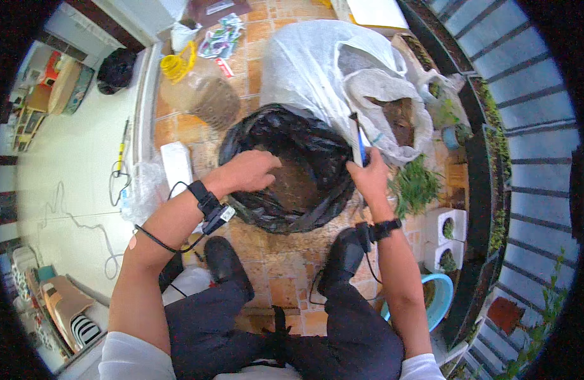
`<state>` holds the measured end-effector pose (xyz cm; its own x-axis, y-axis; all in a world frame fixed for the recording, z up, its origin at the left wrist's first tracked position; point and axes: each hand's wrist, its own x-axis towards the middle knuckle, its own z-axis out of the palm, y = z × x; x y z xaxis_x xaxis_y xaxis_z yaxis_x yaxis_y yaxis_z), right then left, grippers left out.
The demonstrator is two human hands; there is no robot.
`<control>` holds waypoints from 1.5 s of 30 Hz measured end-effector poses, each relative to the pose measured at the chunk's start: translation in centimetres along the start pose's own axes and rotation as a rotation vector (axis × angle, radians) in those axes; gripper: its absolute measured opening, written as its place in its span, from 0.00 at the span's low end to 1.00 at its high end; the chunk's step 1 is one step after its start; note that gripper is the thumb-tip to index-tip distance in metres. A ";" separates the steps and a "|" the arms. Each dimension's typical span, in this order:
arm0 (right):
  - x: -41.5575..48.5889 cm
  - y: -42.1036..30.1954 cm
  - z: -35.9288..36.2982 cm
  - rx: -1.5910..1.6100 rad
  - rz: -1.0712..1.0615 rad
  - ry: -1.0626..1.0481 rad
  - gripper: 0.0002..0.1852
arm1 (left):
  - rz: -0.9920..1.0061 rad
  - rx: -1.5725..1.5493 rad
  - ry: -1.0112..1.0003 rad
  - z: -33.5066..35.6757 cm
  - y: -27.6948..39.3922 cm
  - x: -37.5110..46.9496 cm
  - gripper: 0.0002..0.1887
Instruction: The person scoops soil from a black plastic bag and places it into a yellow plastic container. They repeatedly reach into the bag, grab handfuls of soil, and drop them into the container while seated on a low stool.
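Observation:
A black plastic bag stands wide open on the tiled floor between my feet, with brown soil inside. My left hand hangs over the left part of its opening, fingers curled downward. Whether something small is pinched in those fingers is hidden. At the bag's right rim, my right hand grips a slim blue and white item with a dark tip, possibly a packet; its exact kind is unclear. A black band with a cable circles each wrist.
Behind the bag lies a large white woven sack, with an open white sack of soil beside it. A plastic jug with a yellow cap stands back left. Green plants, foam boxes and a light-blue basin line the right.

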<state>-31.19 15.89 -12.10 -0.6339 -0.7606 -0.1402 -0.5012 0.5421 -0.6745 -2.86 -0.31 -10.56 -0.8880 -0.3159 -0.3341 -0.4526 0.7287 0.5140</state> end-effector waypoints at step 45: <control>-2.0 5.3 4.3 -0.096 0.274 0.016 0.26 | -0.152 -0.525 1.036 -21.2 7.2 -7.0 0.21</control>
<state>-30.01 18.74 -18.54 -0.7621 -0.5759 -0.2959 -0.3630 0.7585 -0.5412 -1.65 -5.74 12.26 -0.3536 -0.8990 0.2585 -0.3227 0.3767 0.8683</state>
